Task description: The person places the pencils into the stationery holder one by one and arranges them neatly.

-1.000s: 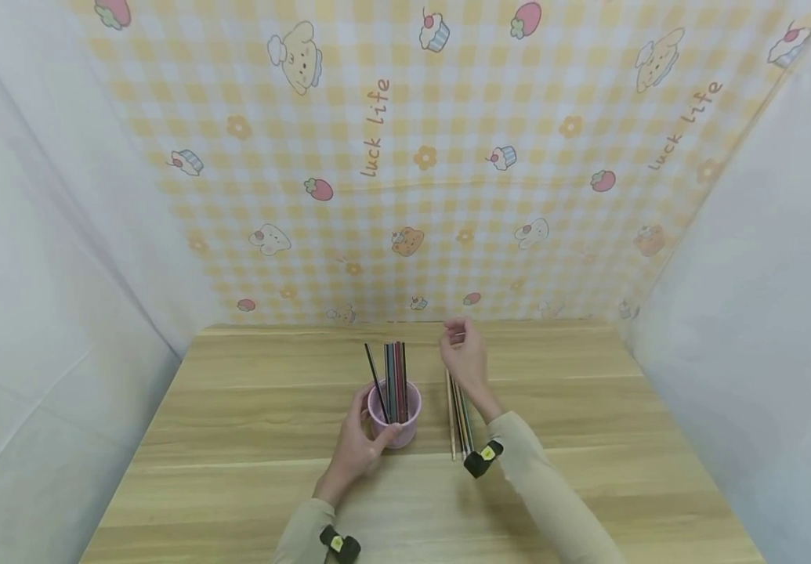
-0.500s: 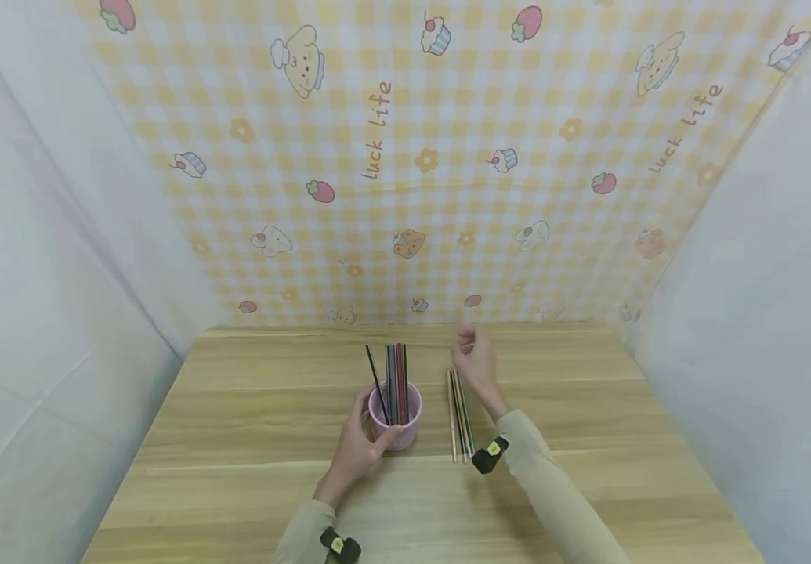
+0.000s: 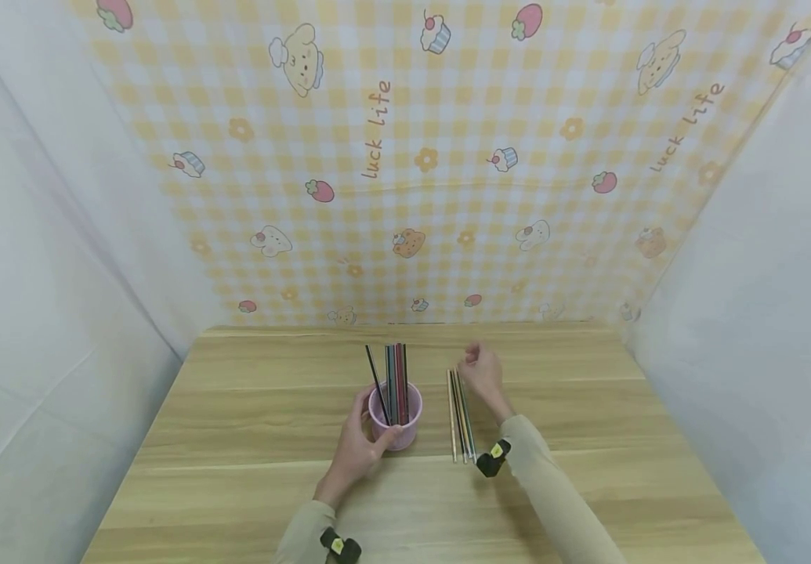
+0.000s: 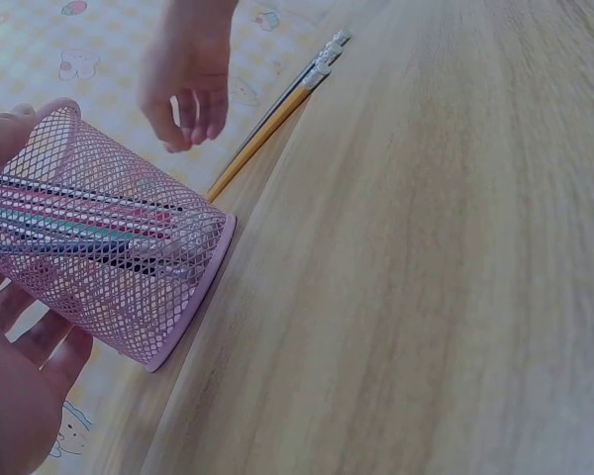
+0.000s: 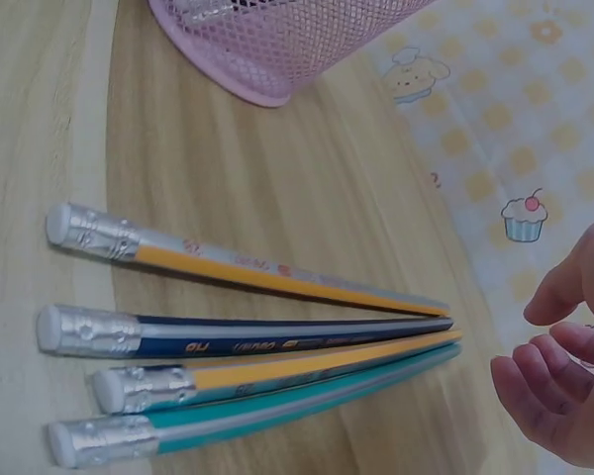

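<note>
A pink mesh cup (image 3: 398,423) stands on the wooden table (image 3: 250,407) with several pencils (image 3: 392,372) upright in it. My left hand (image 3: 356,448) grips the cup from its near left side. In the left wrist view, its fingers (image 4: 20,396) wrap the mesh cup (image 4: 119,257). Right of the cup, several pencils (image 3: 459,415) lie side by side, erasers toward me. My right hand (image 3: 483,374) hovers just over their far tips with loosely curled fingers and holds nothing. In the right wrist view, its fingers (image 5: 559,391) sit past the tips of the lying pencils (image 5: 257,346).
A yellow checked cloth (image 3: 412,157) with cartoon prints hangs behind the table. White sheets (image 3: 38,274) close in the left and right sides. Bare wood spreads left of the cup, right of the pencils and along the near edge.
My right hand has drifted right and down toward the far tips of the lying pencils. The left hand and the cup have stayed put.
</note>
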Demonstrator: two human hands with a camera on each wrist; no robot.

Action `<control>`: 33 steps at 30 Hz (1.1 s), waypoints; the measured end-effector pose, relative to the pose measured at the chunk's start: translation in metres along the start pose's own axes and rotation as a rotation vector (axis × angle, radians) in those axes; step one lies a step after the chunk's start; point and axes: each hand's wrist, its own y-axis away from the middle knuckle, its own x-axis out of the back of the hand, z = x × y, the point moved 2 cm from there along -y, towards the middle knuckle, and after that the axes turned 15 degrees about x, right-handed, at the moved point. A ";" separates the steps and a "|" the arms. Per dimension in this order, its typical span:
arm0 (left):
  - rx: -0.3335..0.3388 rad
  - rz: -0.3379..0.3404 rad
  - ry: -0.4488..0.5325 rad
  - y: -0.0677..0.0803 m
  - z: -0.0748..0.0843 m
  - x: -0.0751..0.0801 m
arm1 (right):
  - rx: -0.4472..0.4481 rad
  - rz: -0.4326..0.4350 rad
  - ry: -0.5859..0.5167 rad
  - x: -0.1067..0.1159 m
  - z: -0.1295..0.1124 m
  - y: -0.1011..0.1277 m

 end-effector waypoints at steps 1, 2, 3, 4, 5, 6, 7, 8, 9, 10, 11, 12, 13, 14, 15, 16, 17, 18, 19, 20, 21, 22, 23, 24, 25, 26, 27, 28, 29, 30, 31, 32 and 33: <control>0.005 0.000 0.002 0.000 0.000 0.000 | -0.001 -0.001 0.004 0.000 0.001 0.000; 0.007 0.000 0.003 0.000 0.000 0.000 | 0.001 -0.002 0.012 -0.001 0.002 0.001; 0.008 0.000 0.004 0.000 0.000 0.000 | 0.000 -0.009 0.020 -0.002 0.004 0.002; 0.010 0.000 0.004 0.000 0.000 0.000 | -0.004 -0.013 0.023 -0.002 0.005 0.003; 0.010 -0.001 0.005 0.000 0.000 0.000 | -0.007 -0.015 0.032 -0.003 0.006 0.005; 0.011 -0.002 0.004 0.000 0.000 0.000 | -0.009 -0.017 0.042 -0.004 0.007 0.006; 0.010 -0.002 0.004 0.000 0.000 0.000 | -0.010 -0.023 0.049 -0.005 0.008 0.007; 0.011 -0.001 0.004 0.000 0.000 0.000 | -0.015 -0.033 0.053 -0.006 0.009 0.009; 0.010 0.000 0.002 0.000 -0.001 0.000 | -0.018 -0.044 0.056 -0.008 0.010 0.011; 0.010 0.000 0.001 0.000 -0.001 0.000 | -0.027 -0.055 0.060 -0.009 0.011 0.013; 0.008 0.002 0.000 0.000 -0.001 0.000 | -0.028 -0.066 0.070 -0.010 0.012 0.014; 0.010 0.002 -0.002 0.000 -0.001 0.000 | -0.028 -0.076 0.072 -0.011 0.013 0.016; 0.008 0.004 -0.003 0.000 -0.001 0.000 | -0.031 -0.082 0.076 -0.012 0.014 0.017; 0.006 0.004 -0.004 0.000 -0.001 0.000 | -0.027 -0.087 0.081 -0.013 0.015 0.018; 0.004 0.002 -0.006 0.000 0.000 0.000 | -0.023 -0.089 0.089 -0.014 0.016 0.018; 0.003 0.001 -0.008 -0.001 0.000 0.000 | -0.025 -0.092 0.094 -0.015 0.017 0.018; 0.000 0.000 -0.012 -0.001 0.000 0.000 | -0.015 -0.089 0.104 -0.016 0.018 0.018; -0.001 -0.001 -0.014 -0.001 0.001 0.000 | -0.013 -0.089 0.118 -0.016 0.018 0.019; -0.003 -0.002 -0.016 -0.001 0.001 0.000 | -0.012 -0.095 0.134 -0.017 0.018 0.019; -0.002 -0.003 -0.018 -0.001 0.001 0.000 | -0.013 -0.102 0.150 -0.017 0.018 0.019; -0.002 -0.004 -0.020 -0.001 0.002 0.000 | -0.018 -0.111 0.170 -0.017 0.017 0.019; -0.001 -0.003 -0.021 0.000 0.002 0.000 | -0.022 -0.123 0.191 -0.017 0.017 0.020; 0.000 -0.003 -0.022 0.000 0.002 0.000 | -0.026 -0.135 0.215 -0.017 0.016 0.020; -0.001 -0.003 -0.023 -0.001 0.002 0.000 | -0.034 -0.147 0.233 -0.017 0.015 0.020; -0.001 -0.003 -0.023 -0.001 0.002 0.001 | -0.044 -0.159 0.234 -0.017 0.014 0.021; -0.001 -0.003 -0.023 -0.001 0.002 0.001 | -0.047 -0.170 0.239 -0.017 0.014 0.020; -0.001 -0.004 -0.021 -0.001 0.002 0.001 | -0.053 -0.180 0.238 -0.017 0.013 0.021; -0.002 -0.004 -0.018 -0.001 0.002 0.001 | -0.056 -0.188 0.240 -0.017 0.013 0.020; -0.003 -0.004 -0.014 -0.001 0.001 0.000 | -0.057 -0.191 0.238 -0.017 0.013 0.020; -0.006 -0.005 -0.011 -0.001 0.001 0.000 | -0.051 -0.195 0.240 -0.017 0.013 0.020; -0.007 -0.005 -0.006 -0.001 0.001 0.000 | -0.052 -0.200 0.237 -0.017 0.012 0.020; -0.010 -0.005 -0.005 -0.001 0.001 0.000 | -0.049 -0.202 0.241 -0.016 0.012 0.020; -0.014 -0.004 -0.003 -0.001 0.001 0.000 | -0.049 -0.202 0.246 -0.016 0.013 0.020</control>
